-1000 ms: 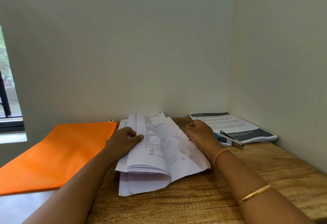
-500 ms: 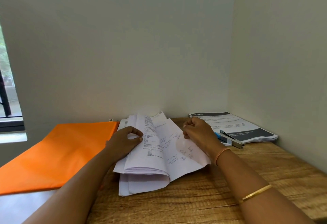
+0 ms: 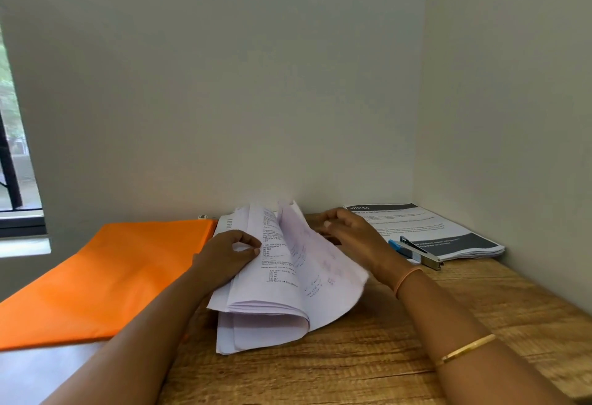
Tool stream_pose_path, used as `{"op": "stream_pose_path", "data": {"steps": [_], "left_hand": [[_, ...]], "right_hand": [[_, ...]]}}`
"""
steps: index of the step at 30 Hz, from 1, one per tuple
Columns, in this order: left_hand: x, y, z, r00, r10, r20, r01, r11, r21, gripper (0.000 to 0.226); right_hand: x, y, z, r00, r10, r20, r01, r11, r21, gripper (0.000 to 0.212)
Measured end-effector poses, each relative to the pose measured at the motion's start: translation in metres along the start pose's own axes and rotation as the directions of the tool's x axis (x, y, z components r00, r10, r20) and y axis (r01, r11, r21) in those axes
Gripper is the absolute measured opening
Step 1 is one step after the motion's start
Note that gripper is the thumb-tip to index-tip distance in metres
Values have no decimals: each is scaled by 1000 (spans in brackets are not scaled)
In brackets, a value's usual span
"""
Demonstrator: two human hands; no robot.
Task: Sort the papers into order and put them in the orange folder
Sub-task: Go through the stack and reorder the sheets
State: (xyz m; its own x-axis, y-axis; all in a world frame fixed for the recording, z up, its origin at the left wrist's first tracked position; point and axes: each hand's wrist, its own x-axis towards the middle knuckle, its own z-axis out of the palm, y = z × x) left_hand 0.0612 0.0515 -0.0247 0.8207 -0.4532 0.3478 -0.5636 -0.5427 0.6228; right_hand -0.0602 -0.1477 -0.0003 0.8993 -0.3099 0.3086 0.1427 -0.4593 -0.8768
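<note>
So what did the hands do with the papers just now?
The right hand went to the top edge of the right-hand sheet and lifted it. The sheet now stands up, swinging left toward the folded-back pages. Whether the fingers still pinch it is unclear. The left hand kept its grip on those pages. The orange folder, stapler and KITCHEN printouts stayed put.

Single view here, from the person's head, facing forward and slightly down into a room corner. Wide lens: wall (image 3: 224, 84) fills the upper half, the wooden table (image 3: 368, 369) runs low. Left hand (image 3: 224, 254) and right hand (image 3: 352, 238) come in from below, close to the camera, at the papers (image 3: 272, 292).
</note>
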Motion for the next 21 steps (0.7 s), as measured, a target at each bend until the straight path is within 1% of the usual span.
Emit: {"op": "stream_pose_path", "data": {"steps": [1,2,3,4,6,7,8,9,10,11,12,14,15,16,18,21], "left_hand": [[1,-1,0,1000,-11,-1,11,1000,1,5],[1,-2,0,1000,-21,-3,21,1000,10,5],[2,-2,0,999,-32,-10,32,999,11,10],[0,0,0,999,-37,-17,37,999,-11,18],[-4,8,-1,997,-68,-21,65,992,-112,34],[-6,12,-1,996,-92,-19,88,985,-152,42],[-6,13,-1,994,-112,-19,107,980,-168,49],[-5,13,-2,991,-134,-15,130,978,-162,54],[-5,13,-2,989,-144,-10,141,978,-154,57],[-5,11,-2,990,-140,-4,139,983,-122,55],[-4,9,-1,993,-119,1,118,991,-66,49],[-4,8,1,997,-77,1,77,996,38,34],[-5,9,2,998,-68,-11,69,996,48,33],[-5,11,3,998,-64,-29,65,997,30,37],[-3,10,3,996,-64,-64,60,996,-66,48],[-3,9,2,995,-78,-56,64,975,-211,75]], "right_hand": [[-2,-3,2,997,15,70,-27,982,186,18],[-4,-6,3,990,4,139,-50,942,331,22],[-6,-7,4,981,-14,194,-67,911,406,25],[-7,-8,6,970,-32,241,-79,896,436,28],[-10,-9,11,949,-57,310,-91,892,442,28],[-11,-9,14,940,-54,337,-96,906,412,27],[-11,-7,18,929,-52,367,-83,936,341,30],[-11,-5,21,918,-48,393,-47,973,227,33],[-11,-5,25,908,-41,417,-8,993,116,34],[-12,-4,28,898,-41,437,21,998,51,32],[-12,-4,31,893,-41,448,32,999,29,33],[-14,-7,35,894,-44,445,19,998,60,43],[-14,-7,34,898,-55,436,22,996,81,45],[-14,-7,33,900,-69,430,28,995,100,41],[-13,-6,31,912,-71,404,10,988,153,20],[-10,-5,28,963,-33,266,-37,966,255,16]]}}
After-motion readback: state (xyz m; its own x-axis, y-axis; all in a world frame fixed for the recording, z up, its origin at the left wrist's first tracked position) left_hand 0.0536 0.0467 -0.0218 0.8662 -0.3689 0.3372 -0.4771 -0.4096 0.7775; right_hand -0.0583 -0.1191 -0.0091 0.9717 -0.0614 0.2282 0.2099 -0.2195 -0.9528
